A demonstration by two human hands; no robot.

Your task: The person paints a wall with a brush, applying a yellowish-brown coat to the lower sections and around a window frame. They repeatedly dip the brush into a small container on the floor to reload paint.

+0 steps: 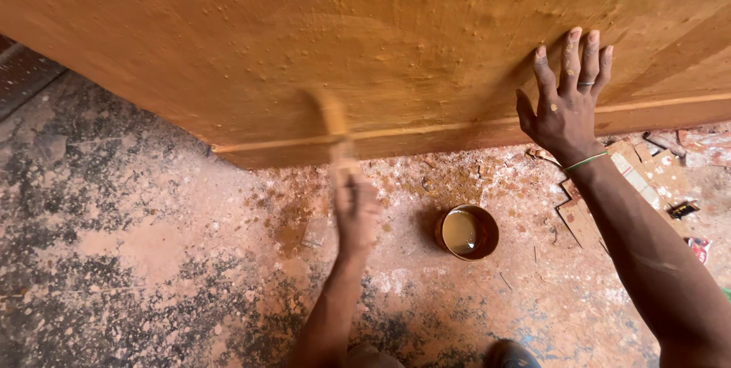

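Note:
A large orange-brown wooden panel stands upright in front of me, its surface wet and rough with small bumps, and a pale raised strip runs near its lower edge. My left hand grips a paintbrush, blurred by motion, with its bristles against the panel just above the strip. My right hand is pressed flat on the panel to the right, fingers pointing up and close together; it wears a ring and a thin green wristband. Between my arms, a small round bowl of brownish liquid sits on the floor.
The concrete floor is stained orange near the panel and dark grey at the left. Cardboard pieces and small scraps lie at the right by the panel's base. A dark shoe tip shows at the bottom edge.

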